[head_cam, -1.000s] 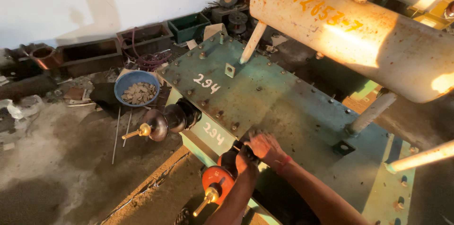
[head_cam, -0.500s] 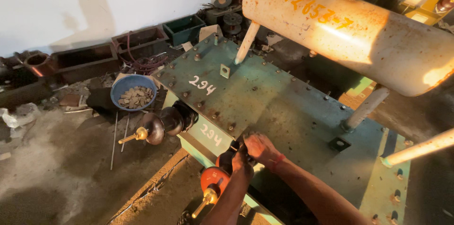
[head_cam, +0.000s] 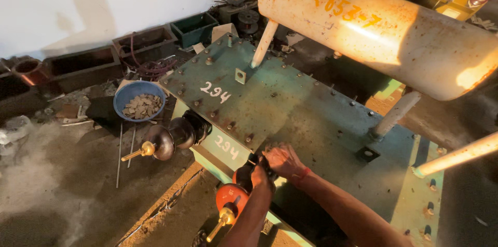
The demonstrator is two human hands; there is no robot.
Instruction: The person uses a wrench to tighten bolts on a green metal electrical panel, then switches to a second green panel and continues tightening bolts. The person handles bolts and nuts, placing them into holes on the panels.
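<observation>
Behind left hand (head_cam: pixel 261 174), hidden tool.

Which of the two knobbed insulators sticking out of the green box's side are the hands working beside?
The orange insulator, nearer the camera. Both hands, left hand and right hand, sit just above it; the dark brown insulator stands apart, untouched.

Both hands, left hand (head_cam: pixel 261 174) and right hand (head_cam: pixel 282 159), are pressed together at the green metal lid's (head_cam: pixel 290 107) front edge, just above an orange insulator (head_cam: pixel 231 197).
</observation>
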